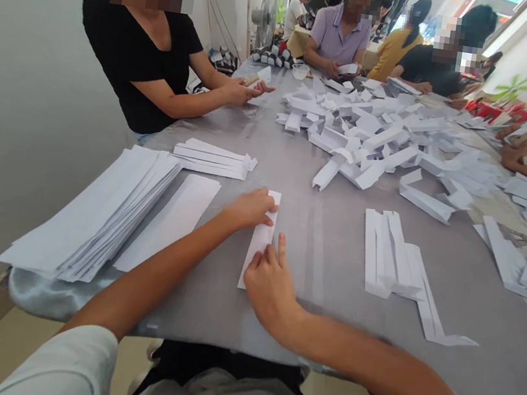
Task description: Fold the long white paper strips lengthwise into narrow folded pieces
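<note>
A narrow white folded paper strip (260,239) lies lengthwise in front of me on the grey tablecloth. At its far end my left hand (252,209) has its fingers curled over the paper, holding it against the table. Lower down, my right hand (273,285) grips the strip's right edge with thumb and curled fingers, one finger pointing forward off the paper. To the left lie a flat white sheet (174,221) and a thick fanned stack of white sheets (99,213). Several folded strips (390,254) rest in a small pile to the right.
A large heap of folded white paper pieces (366,130) covers the table's far middle. More folded strips (215,158) lie beyond the stack. A co-worker in black (140,62) handles paper at the left; other people sit around the far side. A fan (268,12) stands behind.
</note>
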### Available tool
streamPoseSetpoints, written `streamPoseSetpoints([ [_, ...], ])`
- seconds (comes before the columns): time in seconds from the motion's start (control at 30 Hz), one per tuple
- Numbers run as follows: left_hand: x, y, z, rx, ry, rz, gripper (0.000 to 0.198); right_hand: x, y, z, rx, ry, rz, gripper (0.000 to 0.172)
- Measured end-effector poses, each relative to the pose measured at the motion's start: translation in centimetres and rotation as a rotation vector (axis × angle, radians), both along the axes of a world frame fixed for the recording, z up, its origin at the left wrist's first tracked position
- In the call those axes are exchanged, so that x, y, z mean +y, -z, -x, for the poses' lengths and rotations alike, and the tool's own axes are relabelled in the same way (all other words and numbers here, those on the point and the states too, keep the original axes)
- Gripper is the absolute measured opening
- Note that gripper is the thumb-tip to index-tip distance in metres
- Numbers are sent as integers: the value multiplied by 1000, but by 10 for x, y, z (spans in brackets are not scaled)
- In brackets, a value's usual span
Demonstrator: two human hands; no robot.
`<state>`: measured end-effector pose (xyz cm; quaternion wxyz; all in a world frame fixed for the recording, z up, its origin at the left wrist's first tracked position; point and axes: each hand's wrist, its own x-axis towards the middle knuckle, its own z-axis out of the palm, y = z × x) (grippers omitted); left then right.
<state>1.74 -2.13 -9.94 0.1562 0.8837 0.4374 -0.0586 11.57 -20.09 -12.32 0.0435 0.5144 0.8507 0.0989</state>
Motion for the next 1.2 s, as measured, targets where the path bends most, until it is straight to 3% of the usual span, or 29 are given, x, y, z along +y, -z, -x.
streamPoseSetpoints([
  [0.17,-5,-2,-3,23,-14,-1,36,-27,2,9,-57,-43,59,43],
  [0.47,-3,-5,-1,12,-11,45,45,-79,12,19,4,-224,115,32],
  [0.63,7,-12,7,-31,25,154,60,-75,8,19,-35,-252,121,36],
  [0.73,12,-18,16,-83,-32,135,66,-70,1,17,-18,-232,107,42],
  [0.9,12,-18,19,-107,-186,88,29,-71,1,15,32,-212,106,52],
  [1.0,7,-16,14,-130,-239,138,22,-74,8,19,32,-185,93,49],
  [1.2,-17,-19,18,-245,-343,429,49,-69,1,18,-28,-196,112,51],
])
